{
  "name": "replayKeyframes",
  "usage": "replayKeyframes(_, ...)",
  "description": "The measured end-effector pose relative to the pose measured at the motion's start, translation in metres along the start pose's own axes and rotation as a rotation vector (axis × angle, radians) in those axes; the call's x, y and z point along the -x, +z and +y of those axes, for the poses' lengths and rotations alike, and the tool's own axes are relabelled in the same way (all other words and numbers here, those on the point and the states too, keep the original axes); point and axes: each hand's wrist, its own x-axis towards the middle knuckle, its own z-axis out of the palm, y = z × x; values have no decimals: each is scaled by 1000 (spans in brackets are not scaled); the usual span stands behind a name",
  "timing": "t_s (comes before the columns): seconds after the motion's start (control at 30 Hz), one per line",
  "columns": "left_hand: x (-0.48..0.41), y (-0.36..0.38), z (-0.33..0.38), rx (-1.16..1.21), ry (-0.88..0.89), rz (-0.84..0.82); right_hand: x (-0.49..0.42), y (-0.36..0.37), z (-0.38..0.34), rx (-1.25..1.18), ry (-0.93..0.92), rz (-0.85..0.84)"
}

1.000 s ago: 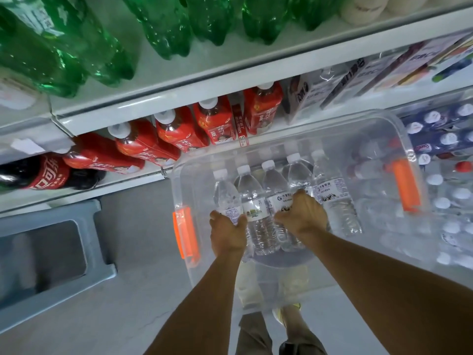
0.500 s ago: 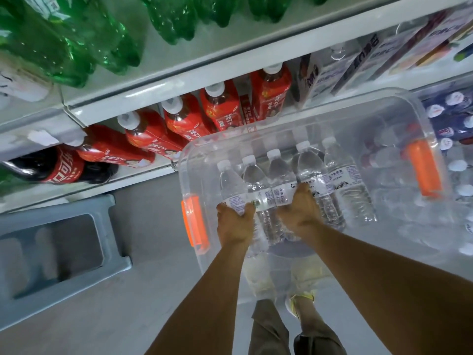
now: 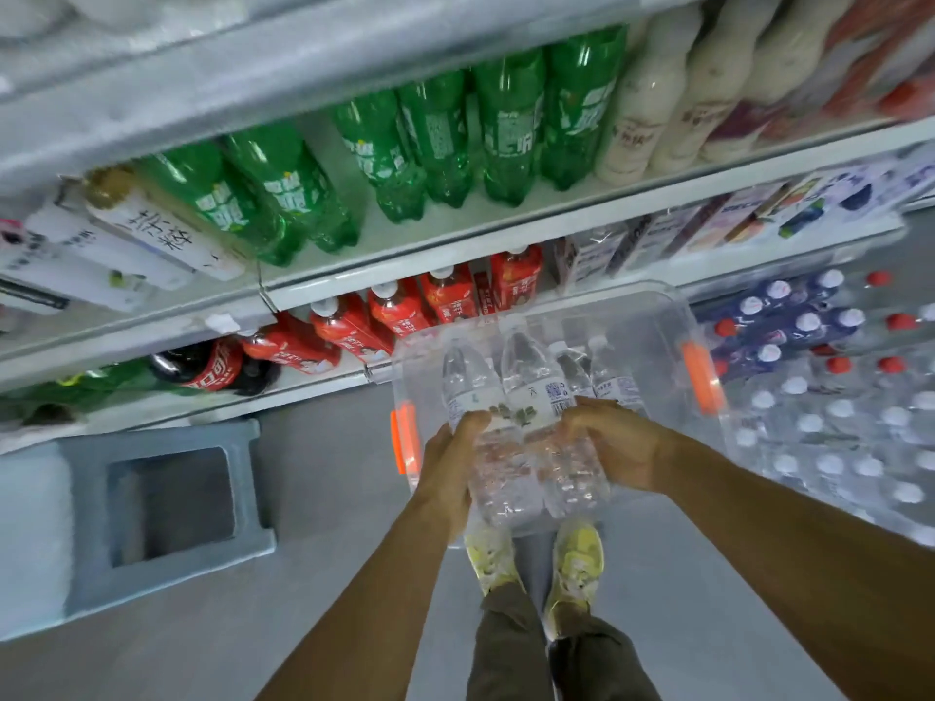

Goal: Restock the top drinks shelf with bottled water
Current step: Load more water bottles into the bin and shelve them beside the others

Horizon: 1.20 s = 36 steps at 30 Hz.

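Water bottles (image 3: 511, 397) gripped between left hand (image 3: 448, 473) and right hand (image 3: 617, 442) over clear bin (image 3: 657, 316).

Smooth grey floor (image 3: 303, 624), white metal shelving (image 3: 455, 237) above, a blue-grey plastic stool (image 3: 91, 523) at left.

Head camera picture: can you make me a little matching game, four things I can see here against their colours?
Things:
1. held water bottles
2. soda bottles on the shelf above
3. bin handle
4. shoes

Colours:
a. orange
b. yellow
c. clear
d. green

Pairs: 1-c, 2-d, 3-a, 4-b
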Motion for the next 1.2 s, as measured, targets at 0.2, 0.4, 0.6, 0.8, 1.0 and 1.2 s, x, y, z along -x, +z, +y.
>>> replayKeyframes(0.2, 92, 9, 48, 83, 169, -79, 84, 35, -51, 139, -124, -32)
replayKeyframes(0.4, 167, 5, 94, 137, 310, -140, 164, 66, -97, 139, -321, 21)
replayKeyframes(0.6, 262, -6, 146, 226, 498, -113, 256, 115, -157, 154, -451, -192)
replayKeyframes(0.8, 341, -43, 190, 317, 665, -88, 315, 181, -201, 315, -694, -150)
replayKeyframes(1.0, 417, -89, 217, 336, 863, -66, 349, 271, -229, 525, -877, -22)
replayKeyframes(1.2, 470, -161, 267, 227, 1058, -48, 367, 369, -258, 550, -1119, 43)
